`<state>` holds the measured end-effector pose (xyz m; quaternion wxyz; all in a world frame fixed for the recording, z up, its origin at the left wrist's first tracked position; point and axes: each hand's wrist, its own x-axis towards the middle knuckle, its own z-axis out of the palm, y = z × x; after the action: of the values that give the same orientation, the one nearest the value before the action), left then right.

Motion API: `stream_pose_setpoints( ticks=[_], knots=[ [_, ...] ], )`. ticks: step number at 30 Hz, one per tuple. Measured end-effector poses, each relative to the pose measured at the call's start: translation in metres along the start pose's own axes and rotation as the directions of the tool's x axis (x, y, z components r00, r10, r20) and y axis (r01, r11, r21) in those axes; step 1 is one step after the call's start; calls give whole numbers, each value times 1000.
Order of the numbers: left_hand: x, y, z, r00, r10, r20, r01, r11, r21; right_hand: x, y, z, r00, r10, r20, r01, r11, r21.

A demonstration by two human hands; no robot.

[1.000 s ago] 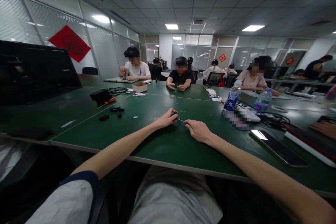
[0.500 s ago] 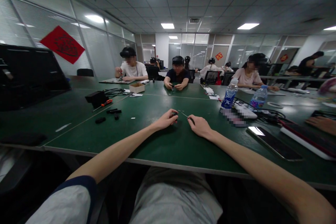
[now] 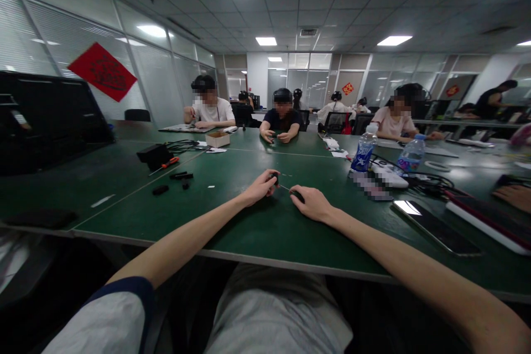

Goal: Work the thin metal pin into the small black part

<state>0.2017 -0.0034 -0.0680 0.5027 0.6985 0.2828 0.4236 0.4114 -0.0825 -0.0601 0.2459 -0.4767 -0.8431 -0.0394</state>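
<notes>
My left hand (image 3: 262, 188) is closed round a small black part (image 3: 274, 178), mostly hidden by the fingers. In my right hand (image 3: 312, 202) is a screwdriver (image 3: 297, 196) with a dark handle. Its thin metal shaft points left and its tip is at or very near the black part; I cannot tell whether they touch. Both hands are just above or on the green table (image 3: 249, 235). Left of them lie several small black pieces (image 3: 181, 175) and a tiny white scrap (image 3: 211, 186).
A black box (image 3: 154, 156) with cables and an orange-handled screwdriver (image 3: 170, 162) are at left. An open cardboard box (image 3: 218, 139) stands farther back. On the right are two water bottles (image 3: 363, 150), a phone (image 3: 435, 227) and tangled cables. Other people sit around the table.
My right hand has moved slightly left, bringing the screwdriver tip to the black part. My left hand has turned a little and lifted the part's near side.
</notes>
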Motion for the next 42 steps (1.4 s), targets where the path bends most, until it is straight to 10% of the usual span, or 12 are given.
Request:
stream_pose_setpoints(
  ticks=[42],
  knots=[
    [2,4,-5,993,62,101,-72,992,100,0,-5,-3,991,129,38,-127,990,-57]
  ],
)
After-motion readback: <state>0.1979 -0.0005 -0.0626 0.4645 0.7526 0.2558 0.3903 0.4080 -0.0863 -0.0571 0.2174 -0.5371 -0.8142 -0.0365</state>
